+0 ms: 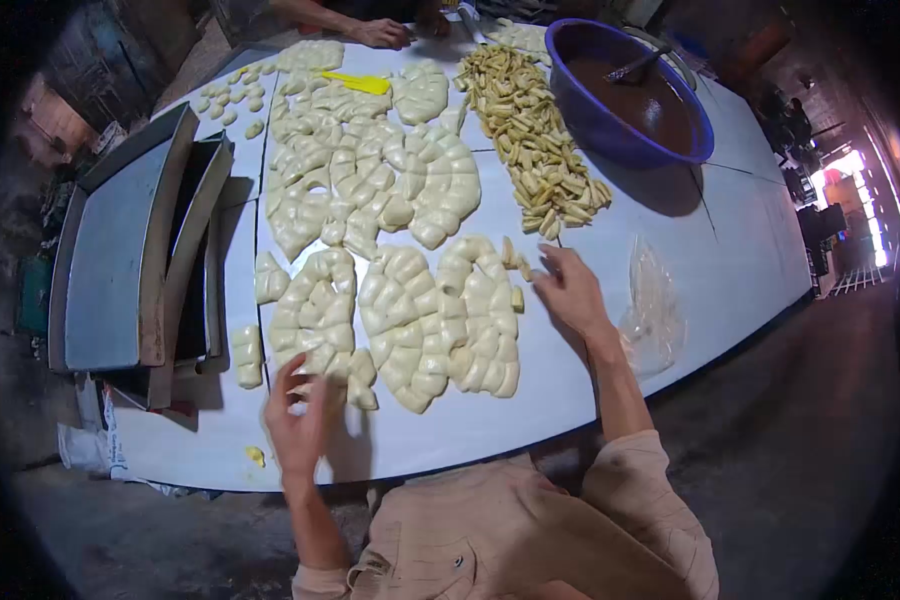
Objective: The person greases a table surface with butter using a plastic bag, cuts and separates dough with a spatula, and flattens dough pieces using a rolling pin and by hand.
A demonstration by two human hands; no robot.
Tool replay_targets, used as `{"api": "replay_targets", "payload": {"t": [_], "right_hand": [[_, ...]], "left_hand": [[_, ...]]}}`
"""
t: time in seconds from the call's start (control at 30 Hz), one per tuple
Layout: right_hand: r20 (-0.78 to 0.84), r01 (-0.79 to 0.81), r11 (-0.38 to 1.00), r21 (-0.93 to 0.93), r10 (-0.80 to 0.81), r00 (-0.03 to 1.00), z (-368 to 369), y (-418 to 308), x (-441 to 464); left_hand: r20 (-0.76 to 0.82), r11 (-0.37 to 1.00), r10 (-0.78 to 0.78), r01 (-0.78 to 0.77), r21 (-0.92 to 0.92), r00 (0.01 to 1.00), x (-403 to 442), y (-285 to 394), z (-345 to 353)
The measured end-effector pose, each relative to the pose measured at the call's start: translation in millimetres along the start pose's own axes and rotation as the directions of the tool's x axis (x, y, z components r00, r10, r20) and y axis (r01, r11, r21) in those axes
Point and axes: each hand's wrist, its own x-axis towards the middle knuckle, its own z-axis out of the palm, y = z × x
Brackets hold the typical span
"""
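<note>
Pale dough pieces lie pressed together in several large patches on the white table. My left hand is over the lower left edge of the nearest patch, its thumb and fingers apart, with nothing visible between them. To the right of the dough, my right hand reaches toward a few loose yellowish strips; its fingers are bent, and whether they hold anything is hidden. Beyond it a long heap of the same cut strips runs toward the far side.
Metal trays are stacked at the left. A purple basin of brown liquid holds a utensil at the back right. A yellow scraper rests on the far dough. A clear plastic bag lies right. Another person's hand is at the far edge.
</note>
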Motion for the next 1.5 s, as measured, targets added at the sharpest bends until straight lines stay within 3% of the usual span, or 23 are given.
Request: {"api": "replay_targets", "payload": {"t": [0.03, 0.1, 0.2, 0.27, 0.33, 0.5, 0.67, 0.73, 0.77, 0.83, 0.87, 0.93, 0.97, 1.0, 1.03, 1.13, 1.23, 1.3, 1.37, 1.43, 1.5], "right_hand": [[0.031, 0.034, 0.999, -0.022, -0.033, 0.999, 1.9, -2.2, 6.2], [0.097, 0.095, 0.993, -0.066, -0.088, 0.991, -0.7, -9.7, 17.5], [0.4, 0.109, 0.988, -0.107, -0.057, 0.915, -24.5, -39.6, 23.3], [0.495, 0.155, 0.97, -0.188, -0.043, 0.868, -28.4, -42.8, 26.6], [0.559, 0.299, 0.939, -0.172, -0.157, 0.814, -27.1, -29.6, 32.0], [0.61, 0.523, 0.832, -0.186, -0.32, 0.725, -30.5, -20.4, 31.2], [0.288, 0.579, 0.783, -0.228, -0.514, 0.808, -9.7, 21.3, 70.1], [0.153, 0.502, 0.8, -0.328, -0.48, 0.864, -1.4, 23.5, 100.6], [0.116, 0.381, 0.862, -0.334, -0.364, 0.924, 1.7, 23.0, 109.8], [0.042, 0.39, 0.829, -0.4, -0.409, 0.912, 6.8, 17.8, 128.6], [0.052, 0.353, 0.831, -0.431, -0.368, 0.928, 6.5, 14.7, 130.3], [0.086, 0.289, 0.825, -0.485, -0.284, 0.955, 3.2, 3.4, 128.0], [0.0, 0.349, 0.806, -0.477, -0.397, 0.918, 2.6, 3.5, 120.2], [-0.045, 0.373, 0.807, -0.458, -0.44, 0.897, 0.1, 5.2, 112.2], [-0.094, 0.397, 0.804, -0.442, -0.482, 0.871, -1.8, 3.6, 103.6], [-0.06, 0.291, 0.923, -0.251, -0.315, 0.947, -4.1, -8.6, 67.0], [0.162, 0.068, 0.995, 0.076, -0.079, 0.984, 10.0, -28.0, 46.4], [0.09, 0.182, 0.981, -0.067, -0.176, 0.98, 29.6, -25.6, 49.6], [0.083, 0.259, 0.949, -0.181, -0.247, 0.965, 38.7, -35.5, 49.4], [0.062, 0.402, 0.9, -0.169, -0.398, 0.915, 51.3, -34.0, 54.7], [0.182, 0.282, 0.959, -0.026, -0.272, 0.945, 49.2, -31.9, 61.6]], "left_hand": [[0.099, 0.998, 0.033, -0.038, 0.045, 0.995, 5.4, 16.8, 20.3], [0.327, 0.998, -0.057, 0.058, 0.006, 0.943, 16.2, 52.9, 52.0], [0.454, 0.983, 0.143, -0.18, 0.038, 0.879, 29.4, 69.3, 96.6], [0.487, 0.977, 0.182, -0.213, 0.009, 0.854, 31.5, 75.0, 118.7], [0.497, 0.958, 0.253, -0.287, -0.009, 0.83, 30.5, 80.7, 133.5], [0.536, 0.964, 0.191, -0.261, 0.056, 0.822, 30.1, 84.6, 149.5], [0.489, 0.983, 0.121, -0.173, 0.062, 0.864, 30.6, 78.3, 148.6], [0.448, 0.985, 0.118, -0.161, 0.059, 0.886, 30.7, 76.2, 149.8], [0.439, 0.988, 0.097, -0.141, 0.068, 0.893, 31.3, 77.8, 148.6], [0.418, 0.991, 0.057, -0.102, 0.087, 0.907, 32.2, 81.1, 141.9], [0.323, 0.968, 0.19, -0.231, 0.093, 0.927, 31.1, 69.2, 143.2], [0.283, 0.983, 0.108, -0.146, 0.115, 0.953, 29.0, 67.2, 130.5], [0.259, 0.987, 0.067, -0.102, 0.124, 0.963, 28.9, 68.8, 122.6], [0.273, 0.989, -0.12, 0.091, 0.116, 0.955, 27.5, 81.0, 111.9], [0.249, 0.992, -0.105, 0.085, 0.088, 0.963, 27.8, 73.4, 108.8], [0.17, 0.998, -0.009, -0.001, 0.058, 0.985, 31.3, 56.4, 110.8], [0.197, 0.989, 0.091, -0.111, 0.095, 0.976, 44.7, 59.7, 134.1], [0.216, 0.974, 0.161, -0.19, 0.125, 0.963, 57.5, 71.2, 152.1], [0.203, 0.881, 0.29, -0.344, 0.326, 0.935, 76.5, 60.3, 175.8], [0.228, 0.841, 0.228, -0.31, 0.443, 0.946, 86.7, 68.7, 187.3], [0.286, 0.794, 0.167, -0.301, 0.529, 0.944, 97.0, 72.3, 191.0]]}}
